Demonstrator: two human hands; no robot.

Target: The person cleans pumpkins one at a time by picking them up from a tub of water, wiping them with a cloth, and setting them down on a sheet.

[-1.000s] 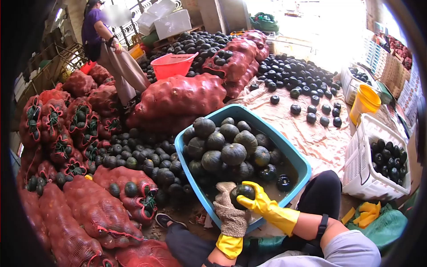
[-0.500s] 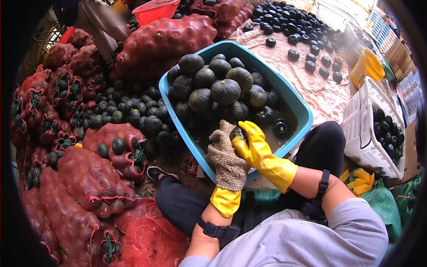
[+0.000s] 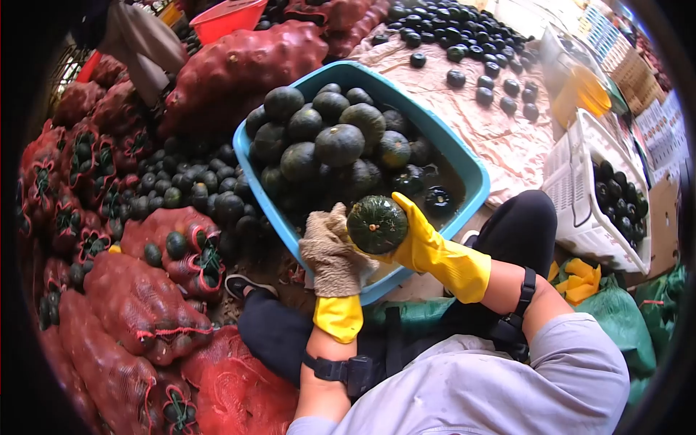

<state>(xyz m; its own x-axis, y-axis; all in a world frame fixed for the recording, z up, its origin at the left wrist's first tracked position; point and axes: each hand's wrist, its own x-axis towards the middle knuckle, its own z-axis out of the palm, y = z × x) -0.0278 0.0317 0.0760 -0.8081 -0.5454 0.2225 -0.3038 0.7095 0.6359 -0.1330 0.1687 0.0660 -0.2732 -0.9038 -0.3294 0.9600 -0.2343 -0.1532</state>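
The seated person's right hand (image 3: 428, 250), in a long yellow rubber glove, grasps a round dark-green squash with lighter flecks (image 3: 377, 226), the thumb along its side and the other fingers wrapped below it. The squash sits in that palm above the near end of a large blue plastic tub (image 3: 473, 181), its pale stem end turned up. Against the squash's other side is the left hand (image 3: 333, 245), covered by a nubbly brown cloth mitt with a yellow glove cuff showing beneath; the cloth hides its fingers, so I cannot tell how tightly they are curled. Behind the hands, bigger dull dark-green pumpkins (image 3: 339, 145) are heaped in the tub, with murky water showing beside them and a few wet ones at its right. To the left, red mesh sacks (image 3: 138, 304) bulge with produce, and loose dark squashes (image 3: 192, 181) lie on the floor between them and the tub. Beyond the tub, small shiny dark-green squashes (image 3: 464, 29) are spread over a crumpled pale-pink sheet (image 3: 518, 156). At the right, a white plastic crate (image 3: 568, 176) holds more dark produce. Another person's trousered legs (image 3: 141, 51) show at the upper left, near a red plastic basin (image 3: 228, 20).
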